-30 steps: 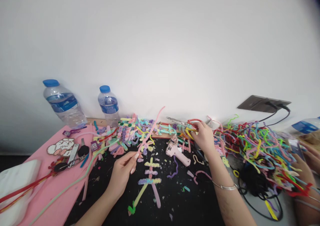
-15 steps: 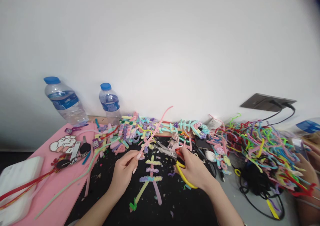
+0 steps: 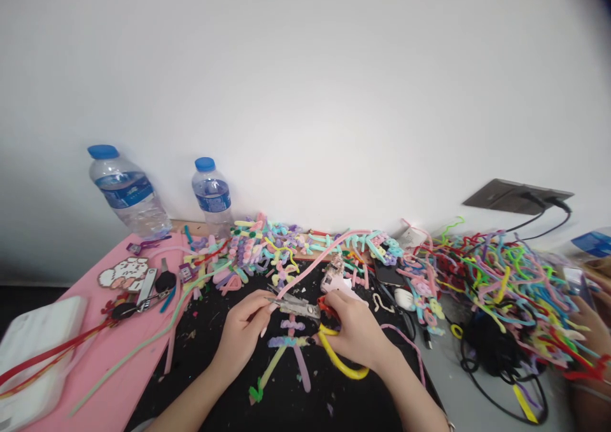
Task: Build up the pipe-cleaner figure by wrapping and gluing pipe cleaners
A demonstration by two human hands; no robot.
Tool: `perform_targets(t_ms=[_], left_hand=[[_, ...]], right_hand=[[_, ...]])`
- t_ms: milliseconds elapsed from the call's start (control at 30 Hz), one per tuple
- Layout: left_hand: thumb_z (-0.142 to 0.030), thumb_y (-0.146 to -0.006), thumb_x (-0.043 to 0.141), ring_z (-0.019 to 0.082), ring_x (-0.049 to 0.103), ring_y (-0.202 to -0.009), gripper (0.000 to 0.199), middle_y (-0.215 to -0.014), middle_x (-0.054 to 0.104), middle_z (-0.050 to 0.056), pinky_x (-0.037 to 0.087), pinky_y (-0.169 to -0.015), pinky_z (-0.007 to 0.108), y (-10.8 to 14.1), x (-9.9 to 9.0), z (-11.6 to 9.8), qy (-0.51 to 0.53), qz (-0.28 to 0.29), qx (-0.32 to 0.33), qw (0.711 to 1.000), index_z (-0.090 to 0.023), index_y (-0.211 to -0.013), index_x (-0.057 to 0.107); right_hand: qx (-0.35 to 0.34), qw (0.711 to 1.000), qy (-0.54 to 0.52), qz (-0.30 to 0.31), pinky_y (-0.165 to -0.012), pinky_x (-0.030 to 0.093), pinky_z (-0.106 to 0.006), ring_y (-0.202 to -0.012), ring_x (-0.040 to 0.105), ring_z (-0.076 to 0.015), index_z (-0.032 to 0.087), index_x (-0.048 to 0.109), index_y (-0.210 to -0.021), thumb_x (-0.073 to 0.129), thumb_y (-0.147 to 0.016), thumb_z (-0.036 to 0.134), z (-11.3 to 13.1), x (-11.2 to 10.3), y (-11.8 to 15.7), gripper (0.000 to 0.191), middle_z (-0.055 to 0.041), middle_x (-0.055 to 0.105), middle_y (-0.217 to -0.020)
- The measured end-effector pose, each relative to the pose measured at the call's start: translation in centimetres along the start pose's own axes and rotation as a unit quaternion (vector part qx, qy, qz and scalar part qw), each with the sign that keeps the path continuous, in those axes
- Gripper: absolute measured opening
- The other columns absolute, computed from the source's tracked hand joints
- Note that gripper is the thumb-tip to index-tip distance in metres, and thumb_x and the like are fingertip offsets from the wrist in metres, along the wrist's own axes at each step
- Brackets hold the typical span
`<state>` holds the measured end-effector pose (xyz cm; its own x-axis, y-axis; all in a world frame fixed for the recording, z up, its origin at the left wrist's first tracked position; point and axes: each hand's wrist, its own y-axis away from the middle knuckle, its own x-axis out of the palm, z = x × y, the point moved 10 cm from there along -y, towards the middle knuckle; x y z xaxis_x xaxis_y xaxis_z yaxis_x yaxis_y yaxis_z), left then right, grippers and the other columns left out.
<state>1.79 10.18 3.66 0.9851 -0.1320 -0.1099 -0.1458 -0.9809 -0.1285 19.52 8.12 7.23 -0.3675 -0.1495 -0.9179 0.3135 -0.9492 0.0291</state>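
Note:
My left hand (image 3: 251, 327) pinches a long pink pipe cleaner (image 3: 319, 258) near its lower end; the rest slants up to the right. Closed round the handles of a pair of scissors (image 3: 305, 308) is my right hand (image 3: 352, 330). A yellow handle loop hangs below it. The blades point left and lie across the pink pipe cleaner beside my left fingertips. Whether they have cut it I cannot tell. Under the blades, on the black mat (image 3: 219, 387), lies a fishbone-like pipe cleaner figure (image 3: 288, 341) with two legs and a green tip. Its upper part is partly hidden.
Shaped pipe cleaner pieces (image 3: 267, 247) line the wall. A tangled pipe cleaner heap (image 3: 496, 279) and black cables (image 3: 496, 381) are on the right, near another person's hand (image 3: 589, 324). Two water bottles (image 3: 212, 196), a pink board (image 3: 119, 349) and a white box (image 3: 41, 343) are on the left.
My right hand has brought the scissors left, onto the pink pipe cleaner by my left hand. The pipe cleaner's free end has swung down to the right.

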Motion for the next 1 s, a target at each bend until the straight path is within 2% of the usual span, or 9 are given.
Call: perform_targets(t_ms=[200, 433, 900, 1000], left_hand=[[-0.019, -0.086, 0.048, 0.007, 0.043, -0.050, 0.022, -0.078, 0.056, 0.000, 0.033, -0.048, 0.020, 0.0, 0.5, -0.3, -0.011, 0.023, 0.025, 0.999, -0.016, -0.068, 0.060], [-0.018, -0.087, 0.048, 0.007, 0.044, -0.050, 0.025, -0.078, 0.056, 0.000, 0.034, -0.050, 0.021, 0.0, 0.5, -0.6, -0.008, 0.021, 0.041, 0.999, -0.016, -0.064, 0.057], [-0.019, -0.088, 0.046, 0.007, 0.044, -0.049, 0.033, -0.064, 0.045, -0.003, 0.033, -0.051, 0.022, 0.1, 0.6, -0.7, -0.005, 0.028, 0.032, 0.999, -0.016, -0.056, 0.048], [-0.024, -0.089, 0.048, 0.007, 0.042, -0.047, 0.028, -0.062, 0.043, -0.004, 0.033, -0.051, 0.022, 0.0, 0.4, -0.6, 0.000, 0.020, 0.017, 1.000, -0.016, -0.062, 0.054]], right_hand=[[-0.006, 1.000, 0.009, 0.003, -0.058, 0.030, -0.025, -0.070, 0.050, -0.0175, 0.021, 0.046, -0.077, 0.071, -0.066, 0.037, 0.0, 0.0, 0.1, 0.032, -0.0008, 0.058, -0.080], [-0.013, 1.000, 0.022, 0.013, -0.057, 0.028, -0.025, -0.068, 0.049, -0.0170, 0.021, 0.044, -0.074, 0.071, -0.067, 0.040, 0.0, 0.5, 0.0, 0.034, -0.0003, 0.057, -0.077], [-0.028, 0.998, -0.020, 0.047, -0.052, 0.020, -0.022, -0.057, 0.034, -0.0104, 0.020, 0.036, -0.064, 0.073, -0.066, 0.042, 0.2, 0.8, -0.6, 0.042, 0.0049, 0.043, -0.064], [-0.026, 0.998, -0.031, 0.055, -0.051, 0.020, -0.022, -0.054, 0.032, -0.0092, 0.020, 0.033, -0.061, 0.070, -0.069, 0.038, 0.1, 1.1, -0.9, 0.042, 0.0064, 0.039, -0.059]])
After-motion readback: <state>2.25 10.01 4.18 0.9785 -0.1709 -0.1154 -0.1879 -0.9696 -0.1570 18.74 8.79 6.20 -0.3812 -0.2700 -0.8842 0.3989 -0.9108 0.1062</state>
